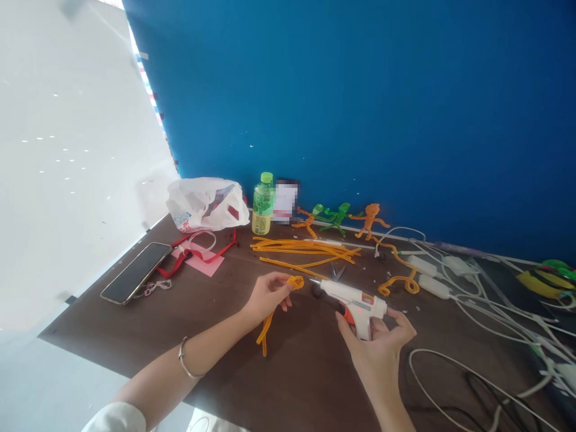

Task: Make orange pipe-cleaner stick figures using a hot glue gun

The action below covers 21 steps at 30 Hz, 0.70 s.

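My left hand [271, 293] pinches an orange pipe cleaner [296, 282] that is coiled into a small loop at the top. Its loose ends hang below my palm. In my right hand [375, 339] is a white hot glue gun [353, 298] with an orange trigger. The gun's nozzle points left at the coil, a small gap apart from it. Scissors [336, 272] lie behind the gun, partly hidden by it. Beyond my hands, several straight orange pipe cleaners [301, 246] are spread on the dark table [288, 384].
Pipe-cleaner figures, including a green one [339, 217] and an orange one [370, 221], stand by the blue wall. A bottle [263, 207], a white plastic bag [204, 204], a phone [135, 273] and pink paper [204, 264] are left of them. White cables and adapters [434, 287] clutter the right side.
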### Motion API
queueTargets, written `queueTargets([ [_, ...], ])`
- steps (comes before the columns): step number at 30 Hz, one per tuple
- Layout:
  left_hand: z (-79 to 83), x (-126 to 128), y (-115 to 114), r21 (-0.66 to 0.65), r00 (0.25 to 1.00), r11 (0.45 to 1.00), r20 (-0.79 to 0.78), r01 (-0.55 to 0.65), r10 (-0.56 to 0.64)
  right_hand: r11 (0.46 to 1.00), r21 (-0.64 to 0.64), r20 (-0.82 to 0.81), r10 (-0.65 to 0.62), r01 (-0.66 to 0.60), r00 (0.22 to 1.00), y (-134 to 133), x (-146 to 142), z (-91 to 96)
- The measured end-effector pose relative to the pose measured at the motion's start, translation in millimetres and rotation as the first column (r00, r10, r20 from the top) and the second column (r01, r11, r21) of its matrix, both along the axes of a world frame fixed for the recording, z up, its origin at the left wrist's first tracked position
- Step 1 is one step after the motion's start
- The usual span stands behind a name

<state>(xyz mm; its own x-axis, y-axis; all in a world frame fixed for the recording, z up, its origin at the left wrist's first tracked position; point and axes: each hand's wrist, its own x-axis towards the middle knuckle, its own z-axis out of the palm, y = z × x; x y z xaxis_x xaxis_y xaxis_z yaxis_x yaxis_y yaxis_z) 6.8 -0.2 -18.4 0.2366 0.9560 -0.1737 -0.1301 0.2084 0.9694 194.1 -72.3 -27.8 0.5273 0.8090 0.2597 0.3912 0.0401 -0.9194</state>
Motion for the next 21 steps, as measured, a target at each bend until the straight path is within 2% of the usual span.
queueTargets([
  [5,0.2,-0.4,0.1,0.0,1.0,1.0,0.009,0.005,-0.005,0.999,0.038,0.006,0.013,-0.013,1.0,0.3,-1.6,0.9],
  [14,-3.3,-0.3,0.8,0.004,1.0,1.0,0.014,0.003,-0.003,1.0,-0.027,0.052,-0.009,0.01,0.999,-2.8,-4.4,8.8],
  [21,-6.8,-1.2,2.8,0.011,0.999,1.0,0.032,0.01,-0.01,0.976,0.094,0.233,-0.213,0.196,0.949,-2.5,-2.3,11.0],
])
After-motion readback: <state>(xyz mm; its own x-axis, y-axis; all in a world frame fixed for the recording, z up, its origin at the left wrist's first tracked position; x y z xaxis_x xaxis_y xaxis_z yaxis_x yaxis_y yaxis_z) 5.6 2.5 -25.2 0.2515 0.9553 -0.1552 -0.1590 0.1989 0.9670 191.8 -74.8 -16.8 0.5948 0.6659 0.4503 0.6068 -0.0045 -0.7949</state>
